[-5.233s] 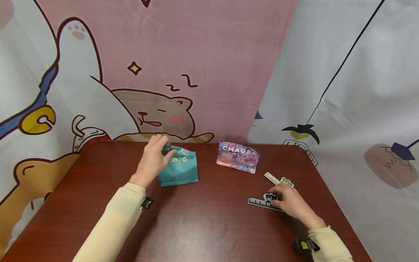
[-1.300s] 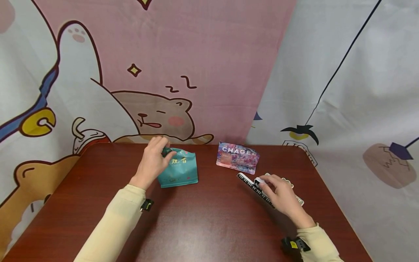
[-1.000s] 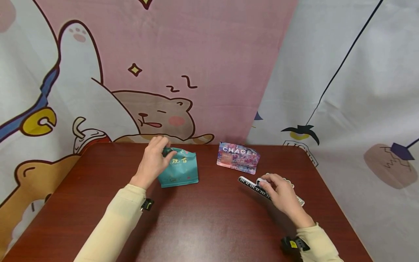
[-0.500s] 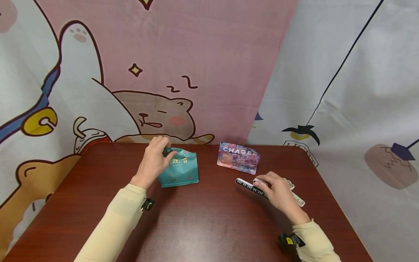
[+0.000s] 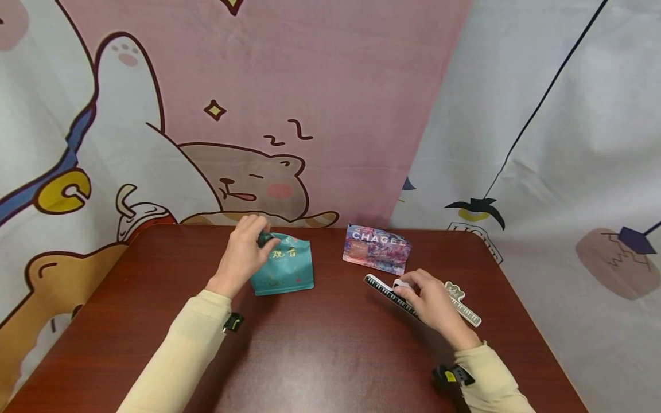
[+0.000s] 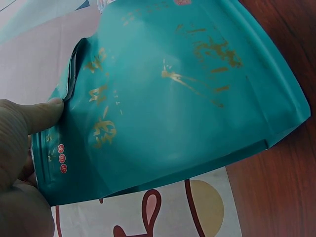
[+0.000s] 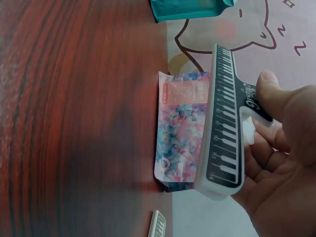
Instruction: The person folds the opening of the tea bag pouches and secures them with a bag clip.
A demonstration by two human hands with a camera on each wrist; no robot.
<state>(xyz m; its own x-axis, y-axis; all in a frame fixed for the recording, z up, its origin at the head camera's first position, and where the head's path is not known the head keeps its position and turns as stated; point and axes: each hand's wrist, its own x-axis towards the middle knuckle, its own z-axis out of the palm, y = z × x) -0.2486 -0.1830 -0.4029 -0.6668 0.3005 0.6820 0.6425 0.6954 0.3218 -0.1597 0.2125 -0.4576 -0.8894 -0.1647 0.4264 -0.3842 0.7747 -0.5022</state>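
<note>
A teal pouch (image 5: 283,269) with gold lettering stands on the brown table (image 5: 320,355). My left hand (image 5: 242,252) pinches its folded top edge; the left wrist view shows the teal pouch (image 6: 177,103) with the thumb (image 6: 34,116) on its top corner. My right hand (image 5: 428,295) grips a black-and-white piano-key clip (image 5: 384,291) just above the table, right of centre. In the right wrist view the piano-key clip (image 7: 224,128) is held by its handle between thumb and fingers.
A pink and blue pouch (image 5: 376,249) marked CHAGEE lies at the back of the table, seen also as the pink and blue pouch (image 7: 181,131) behind the clip. A second, green-tinted piano-key clip (image 5: 462,304) lies right of my right hand. Printed cloth (image 5: 289,103) hangs behind.
My right hand picked the black piano-key clip off the table and has carried it left, toward the middle. The left hand keeps its hold on the teal pouch.
</note>
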